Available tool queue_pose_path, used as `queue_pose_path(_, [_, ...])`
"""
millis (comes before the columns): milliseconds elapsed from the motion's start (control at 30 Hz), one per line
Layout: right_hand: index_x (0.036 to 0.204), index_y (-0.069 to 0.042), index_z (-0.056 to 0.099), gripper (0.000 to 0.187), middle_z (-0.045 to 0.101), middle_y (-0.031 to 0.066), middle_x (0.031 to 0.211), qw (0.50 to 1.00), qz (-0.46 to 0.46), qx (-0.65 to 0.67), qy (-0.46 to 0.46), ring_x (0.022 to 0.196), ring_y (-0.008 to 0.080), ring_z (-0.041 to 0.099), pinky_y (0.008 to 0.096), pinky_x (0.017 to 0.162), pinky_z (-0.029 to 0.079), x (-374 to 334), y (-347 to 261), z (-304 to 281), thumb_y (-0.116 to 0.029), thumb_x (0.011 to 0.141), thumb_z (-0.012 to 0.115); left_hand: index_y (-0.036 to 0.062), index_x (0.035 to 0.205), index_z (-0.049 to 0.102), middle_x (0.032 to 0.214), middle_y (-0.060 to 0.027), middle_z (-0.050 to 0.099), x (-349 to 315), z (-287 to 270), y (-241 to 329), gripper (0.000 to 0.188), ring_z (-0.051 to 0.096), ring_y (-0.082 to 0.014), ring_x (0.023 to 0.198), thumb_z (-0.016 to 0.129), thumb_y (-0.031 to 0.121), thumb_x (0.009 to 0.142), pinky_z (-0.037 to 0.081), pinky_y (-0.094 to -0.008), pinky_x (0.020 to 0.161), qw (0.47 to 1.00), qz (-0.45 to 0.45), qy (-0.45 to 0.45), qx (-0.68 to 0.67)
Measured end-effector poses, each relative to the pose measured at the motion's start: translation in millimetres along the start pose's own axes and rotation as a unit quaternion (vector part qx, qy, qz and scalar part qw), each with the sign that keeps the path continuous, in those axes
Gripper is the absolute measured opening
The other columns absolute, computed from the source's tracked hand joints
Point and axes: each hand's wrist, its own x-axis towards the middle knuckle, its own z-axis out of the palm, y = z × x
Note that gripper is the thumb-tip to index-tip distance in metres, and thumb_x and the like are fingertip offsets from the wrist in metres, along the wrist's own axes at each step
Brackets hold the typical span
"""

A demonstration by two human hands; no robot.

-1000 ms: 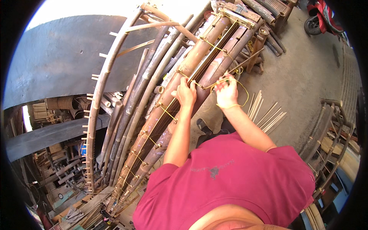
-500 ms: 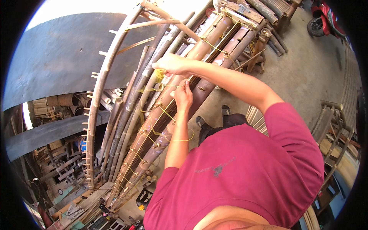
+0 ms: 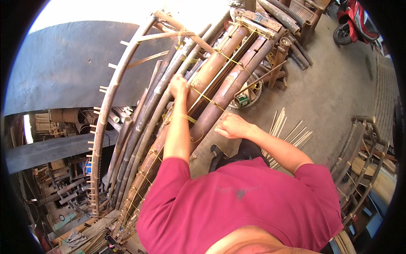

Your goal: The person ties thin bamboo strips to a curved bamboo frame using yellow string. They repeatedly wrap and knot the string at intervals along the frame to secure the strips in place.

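Two thick brown bamboo poles, a left one (image 3: 211,67) and a right one (image 3: 244,80), run side by side, bound across with yellow string (image 3: 206,98). One strand of it spans both poles between my hands. At the left pole's outer side, my left hand (image 3: 179,86) is closed round the string's end; its fingertips are partly hidden. Beyond the right pole, my right hand (image 3: 234,125) is a closed fist, with the strand leading to it. Thin dark strips lie in the gap between the poles. A yellow loop crosses by my left forearm.
Long bamboo lengths (image 3: 148,97) lean along the left, beside a curved pegged frame (image 3: 111,95). Thin sticks (image 3: 292,135) lie on the floor at right. A round tub (image 3: 253,95) with a green can stands beyond the right pole. A red motorbike (image 3: 355,25) is far right.
My right hand has come from the left pole's outer side across to the right pole's near side. My left hand has moved up and left to the outer side. The strand now stretches across both poles.
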Motion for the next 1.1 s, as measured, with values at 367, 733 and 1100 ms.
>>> queue_pose_path(367, [0.088, 0.001, 0.069, 0.037, 0.068, 0.0112, 0.08, 0.839, -0.009, 0.544, -0.015, 0.075, 0.0176, 0.064, 0.0353, 0.078, 0.052, 33, -144, 21, -0.034, 0.097, 0.058, 0.0081, 0.093, 0.074, 0.094, -0.0207, 0.07, -6, -153, -20, 0.031, 0.069, -0.034, 0.094, 0.055, 0.032, 0.09, 0.052, -0.0441, 0.083, 0.978, 0.08, -0.195, -0.005])
queue_pose_path(733, [0.12, -0.003, 0.058, 0.073, 0.058, 0.0157, 0.116, 0.394, 0.307, 0.866, 0.017, 0.112, 0.028, 0.055, 0.0492, 0.1, 0.045, -3, -187, 269, -0.068, 0.09, 0.047, 0.0017, 0.118, 0.058, 0.106, -0.0151, 0.071, -224, -270, -216, 0.036, 0.066, -0.0306, 0.101, 0.063, 0.025, 0.091, 0.048, -0.0403, 0.087, 0.985, 0.023, -0.16, 0.055])
queue_pose_path(1100, [0.1, -0.002, 0.071, 0.058, 0.068, 0.0196, 0.108, 0.993, 0.0, 0.039, -0.115, 0.109, 0.0299, 0.062, 0.0408, 0.095, 0.043, 225, -268, 214, -0.052, 0.098, 0.04, 0.0074, 0.112, 0.064, 0.111, -0.0141, 0.066, -238, -229, -248, 0.026, 0.06, -0.0302, 0.107, 0.055, 0.026, 0.097, 0.041, -0.0396, 0.096, 0.987, 0.142, -0.035, -0.061])
